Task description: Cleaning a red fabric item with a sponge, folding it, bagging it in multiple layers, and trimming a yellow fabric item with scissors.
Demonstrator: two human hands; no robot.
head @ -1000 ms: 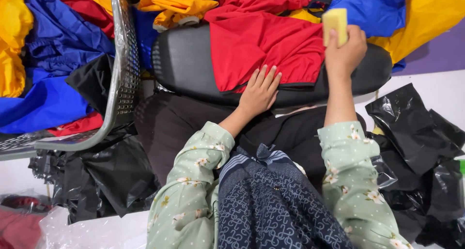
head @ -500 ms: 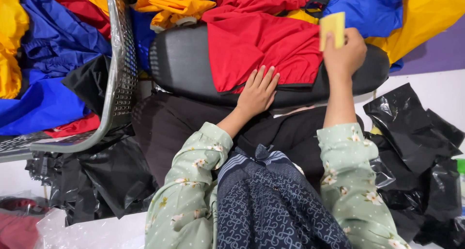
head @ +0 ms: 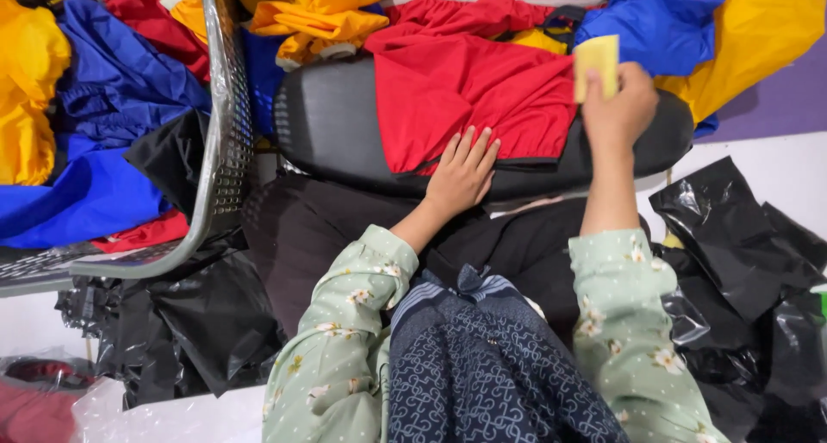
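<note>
A red garment [head: 474,94] lies spread over a black padded board [head: 332,120] in front of me. My left hand [head: 463,171] presses flat on the garment's lower edge, fingers spread. At the garment's right edge my right hand [head: 618,107] holds a small yellow rectangular block [head: 596,62] upright. Both my sleeves are pale green with a flower print.
Piles of yellow, blue and red garments [head: 112,90] lie at the back and left. A metal mesh basket [head: 226,107] holds some at left. Black plastic bags [head: 741,236] lie right, more [head: 189,322] at lower left, on a white surface.
My right hand with the yellow block has shifted slightly along the garment's right edge. My left hand stays flat on the red cloth.
</note>
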